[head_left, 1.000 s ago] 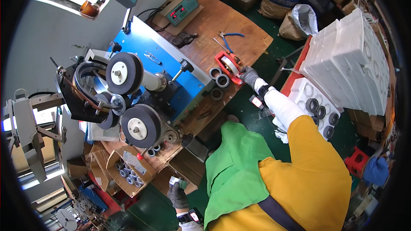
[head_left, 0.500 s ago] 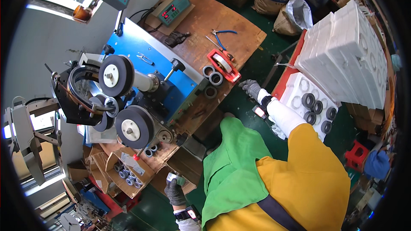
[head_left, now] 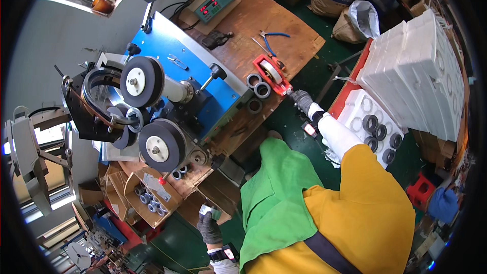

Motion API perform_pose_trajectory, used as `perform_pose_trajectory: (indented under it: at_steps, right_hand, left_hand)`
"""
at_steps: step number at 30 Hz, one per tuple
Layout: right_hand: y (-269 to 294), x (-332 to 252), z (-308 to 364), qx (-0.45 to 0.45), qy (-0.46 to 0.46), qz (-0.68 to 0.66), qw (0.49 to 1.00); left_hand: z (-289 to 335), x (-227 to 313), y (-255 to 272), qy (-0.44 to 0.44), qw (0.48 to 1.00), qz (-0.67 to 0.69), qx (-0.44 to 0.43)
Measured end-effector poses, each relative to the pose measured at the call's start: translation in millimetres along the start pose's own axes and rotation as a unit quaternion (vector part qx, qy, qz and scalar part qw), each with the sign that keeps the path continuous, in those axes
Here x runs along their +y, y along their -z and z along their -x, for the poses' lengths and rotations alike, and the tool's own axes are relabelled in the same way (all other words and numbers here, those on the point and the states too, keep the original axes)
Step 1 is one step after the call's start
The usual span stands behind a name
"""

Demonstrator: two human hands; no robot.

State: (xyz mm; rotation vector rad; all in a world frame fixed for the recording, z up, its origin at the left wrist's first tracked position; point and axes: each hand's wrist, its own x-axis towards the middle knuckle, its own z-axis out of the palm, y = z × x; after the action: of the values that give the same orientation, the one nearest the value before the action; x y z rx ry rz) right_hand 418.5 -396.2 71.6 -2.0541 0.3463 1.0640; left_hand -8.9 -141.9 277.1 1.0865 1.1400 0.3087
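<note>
My right hand (head_left: 303, 101), in a grey glove, has its fingers drawn together at the near end of a red tape dispenser (head_left: 263, 67) with a pale roll in it. Whatever lies between those fingertips is too small to make out. Beside the dispenser, at the bench edge, are three grey rings (head_left: 262, 90). Low in the picture, my gloved left hand (head_left: 210, 229) is closed around a small whitish and green piece (head_left: 208, 211), held up off the bench. The fingers cover part of that piece, so its kind does not show.
A blue-topped winding machine (head_left: 157, 40) with black rollers (head_left: 155, 149) stands on the wooden bench (head_left: 284, 20). Blue-handled pliers (head_left: 271, 43) lie beyond the dispenser. To the right are stacked white foam trays (head_left: 406, 66) and dark rings (head_left: 380, 132). A cardboard box (head_left: 175, 198) holds more rings.
My right hand has come up against the tape dispenser's near end; a gap was there before. My left hand stays low with its piece. The whole view has shifted slightly.
</note>
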Motion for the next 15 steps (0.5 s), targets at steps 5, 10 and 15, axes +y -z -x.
perform_pose_trajectory:
  at_steps: [5, 10, 15]
  right_hand:
    - [-4, 28, -13, 0.034, 0.064, -0.031, 0.997]
    - [-7, 23, -19, 0.132, 0.160, 0.138, 0.968]
    - [-43, 35, -37, -0.079, -0.034, -0.255, 0.963]
  left_hand:
    - [0, -2, 2, 0.025, 1.000, -0.002, 0.004]
    - [0, -4, -2, 0.030, 1.000, 0.002, 0.005]
    - [3, -7, -5, 0.017, 1.000, 0.016, 0.003]
